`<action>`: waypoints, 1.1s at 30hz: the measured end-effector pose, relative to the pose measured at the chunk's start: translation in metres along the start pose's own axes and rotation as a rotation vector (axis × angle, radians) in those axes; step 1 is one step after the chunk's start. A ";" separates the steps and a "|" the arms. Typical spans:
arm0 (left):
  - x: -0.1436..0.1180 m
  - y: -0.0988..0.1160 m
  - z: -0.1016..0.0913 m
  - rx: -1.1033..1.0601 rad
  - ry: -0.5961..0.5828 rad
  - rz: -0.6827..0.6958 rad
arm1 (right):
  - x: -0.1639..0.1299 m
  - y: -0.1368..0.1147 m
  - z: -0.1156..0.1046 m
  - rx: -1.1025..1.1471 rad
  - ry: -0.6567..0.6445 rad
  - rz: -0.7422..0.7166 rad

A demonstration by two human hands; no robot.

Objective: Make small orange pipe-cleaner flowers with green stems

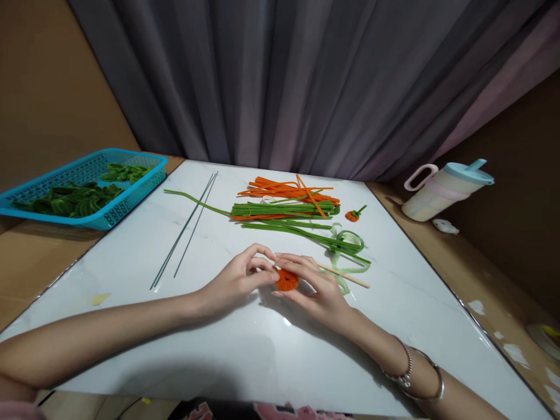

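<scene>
A small round orange pipe-cleaner ball [287, 281] with a dark hollow at its middle sits between both hands, just above the white tabletop. My left hand [244, 273] pinches its left side between thumb and fingers. Curled around the top and right side, my right hand [321, 290] also grips it, wearing bracelets at the wrist. Beyond my right hand lies a thin wooden stick [345, 275]. Past it are loose green pipe cleaners [306, 232], a green bundle [284, 209] and a pile of orange pipe cleaners [280, 188]. A tiny orange pumpkin shape [352, 215] with a green stem rests to their right.
At the left stands a blue plastic basket [105, 220] of green coiled pieces. Several thin dark wires [186, 230] lie on the table's left half. A green-white ribbon [336, 256] curls near the stick. A lidded cup [441, 189] with a straw stands at the right.
</scene>
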State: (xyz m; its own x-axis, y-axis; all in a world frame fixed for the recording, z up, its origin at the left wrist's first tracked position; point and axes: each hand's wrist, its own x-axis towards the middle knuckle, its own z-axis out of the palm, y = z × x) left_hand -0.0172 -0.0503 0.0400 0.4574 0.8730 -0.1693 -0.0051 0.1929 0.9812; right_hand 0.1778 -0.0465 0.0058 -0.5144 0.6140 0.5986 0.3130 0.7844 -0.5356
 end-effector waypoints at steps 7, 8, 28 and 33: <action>0.004 -0.007 0.002 -0.011 0.020 0.041 | 0.002 -0.003 -0.004 -0.029 -0.040 0.020; 0.005 -0.008 0.002 -0.006 0.033 0.049 | 0.003 -0.003 -0.006 -0.035 -0.043 0.022; 0.014 -0.029 -0.014 0.551 -0.171 0.550 | 0.003 0.000 -0.014 -0.387 -0.188 -0.233; 0.016 -0.036 -0.016 0.618 -0.180 0.679 | 0.004 -0.002 -0.011 -0.355 -0.162 -0.247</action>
State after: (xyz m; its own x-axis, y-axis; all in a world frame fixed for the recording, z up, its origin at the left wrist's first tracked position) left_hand -0.0237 -0.0361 0.0003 0.6610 0.6189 0.4244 0.1282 -0.6504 0.7487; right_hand 0.1837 -0.0447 0.0154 -0.7174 0.4057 0.5663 0.4052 0.9043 -0.1346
